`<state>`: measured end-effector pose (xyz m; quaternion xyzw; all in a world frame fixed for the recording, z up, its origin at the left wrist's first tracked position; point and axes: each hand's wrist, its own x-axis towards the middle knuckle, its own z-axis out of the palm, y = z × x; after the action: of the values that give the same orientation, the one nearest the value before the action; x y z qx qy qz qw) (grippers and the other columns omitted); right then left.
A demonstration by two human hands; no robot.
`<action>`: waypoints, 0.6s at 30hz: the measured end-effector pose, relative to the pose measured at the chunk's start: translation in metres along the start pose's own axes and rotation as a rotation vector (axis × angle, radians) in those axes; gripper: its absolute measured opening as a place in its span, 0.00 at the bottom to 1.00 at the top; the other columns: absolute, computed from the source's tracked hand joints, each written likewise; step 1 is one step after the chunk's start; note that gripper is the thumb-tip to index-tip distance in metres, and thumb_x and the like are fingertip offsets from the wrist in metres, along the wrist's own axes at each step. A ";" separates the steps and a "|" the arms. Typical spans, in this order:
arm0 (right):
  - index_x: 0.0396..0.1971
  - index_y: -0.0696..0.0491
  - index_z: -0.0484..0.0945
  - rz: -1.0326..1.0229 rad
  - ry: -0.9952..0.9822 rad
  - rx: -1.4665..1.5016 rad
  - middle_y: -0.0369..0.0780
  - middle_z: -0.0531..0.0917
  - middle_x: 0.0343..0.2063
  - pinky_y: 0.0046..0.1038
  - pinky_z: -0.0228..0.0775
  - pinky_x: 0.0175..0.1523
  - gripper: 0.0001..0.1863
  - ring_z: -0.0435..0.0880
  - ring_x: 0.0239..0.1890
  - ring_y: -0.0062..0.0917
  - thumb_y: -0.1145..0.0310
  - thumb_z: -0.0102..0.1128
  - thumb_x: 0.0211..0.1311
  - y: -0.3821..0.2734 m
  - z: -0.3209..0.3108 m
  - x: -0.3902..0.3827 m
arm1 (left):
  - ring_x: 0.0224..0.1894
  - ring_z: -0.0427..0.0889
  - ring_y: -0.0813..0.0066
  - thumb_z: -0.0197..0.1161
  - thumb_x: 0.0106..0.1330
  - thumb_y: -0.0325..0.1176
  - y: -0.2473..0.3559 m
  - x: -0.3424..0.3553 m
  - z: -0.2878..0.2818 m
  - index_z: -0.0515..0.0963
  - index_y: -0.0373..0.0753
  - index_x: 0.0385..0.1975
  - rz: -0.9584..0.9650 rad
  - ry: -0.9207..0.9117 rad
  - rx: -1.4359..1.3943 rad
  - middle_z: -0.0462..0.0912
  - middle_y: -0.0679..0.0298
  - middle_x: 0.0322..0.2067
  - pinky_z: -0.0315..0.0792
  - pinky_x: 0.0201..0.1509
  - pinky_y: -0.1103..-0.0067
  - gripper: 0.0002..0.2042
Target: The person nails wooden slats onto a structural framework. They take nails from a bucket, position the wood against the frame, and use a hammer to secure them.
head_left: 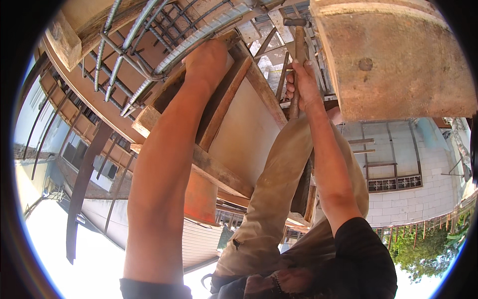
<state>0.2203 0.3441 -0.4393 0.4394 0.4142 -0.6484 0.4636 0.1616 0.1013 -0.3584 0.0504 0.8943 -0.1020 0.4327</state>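
Note:
My right hand (304, 84) is closed round the wooden handle of a hammer (299, 44). The hammer stands nearly upright in the picture, its dark metal head at the far end and the handle's butt close to my knee. My left arm reaches far out, and my left hand (206, 56) bears against the timber formwork (239, 79), just beside a thick ribbed steel bar (194, 41). The back of that hand faces me, and its fingers are mostly hidden.
A cage of tied rebar (134, 50) lies at the far left. A large wooden panel (393, 65) juts in at the right. Between timbers, a smooth board (246, 134) stands near my leg. Gaps in the framing show a lower level with boards. A white block wall (413, 202) rises at right.

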 end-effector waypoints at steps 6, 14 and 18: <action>0.38 0.49 0.70 0.103 -0.117 -0.253 0.31 0.68 0.18 0.24 0.56 0.15 0.14 0.64 0.12 0.16 0.56 0.61 0.70 -0.001 0.030 0.019 | 0.43 0.89 0.54 0.58 0.65 0.26 -0.001 0.003 -0.001 0.87 0.35 0.37 -0.015 -0.016 0.051 0.89 0.50 0.39 0.84 0.41 0.61 0.10; 0.37 0.51 0.71 0.060 -0.007 -0.091 0.30 0.67 0.17 0.25 0.56 0.15 0.12 0.62 0.12 0.16 0.60 0.62 0.68 0.003 0.029 0.004 | 0.42 0.89 0.52 0.59 0.64 0.29 -0.005 0.002 0.007 0.87 0.35 0.37 -0.036 -0.019 0.000 0.89 0.49 0.38 0.84 0.40 0.58 0.10; 0.36 0.49 0.68 0.218 -0.225 -0.246 0.30 0.67 0.17 0.25 0.56 0.15 0.11 0.63 0.12 0.15 0.64 0.62 0.66 0.024 0.044 0.007 | 0.39 0.89 0.61 0.58 0.62 0.27 -0.001 0.003 0.008 0.84 0.41 0.34 -0.035 0.026 0.028 0.89 0.59 0.33 0.76 0.53 0.66 0.07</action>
<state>0.2336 0.2951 -0.4375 0.3464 0.3858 -0.5838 0.6248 0.1655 0.0986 -0.3651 0.0420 0.8991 -0.1216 0.4185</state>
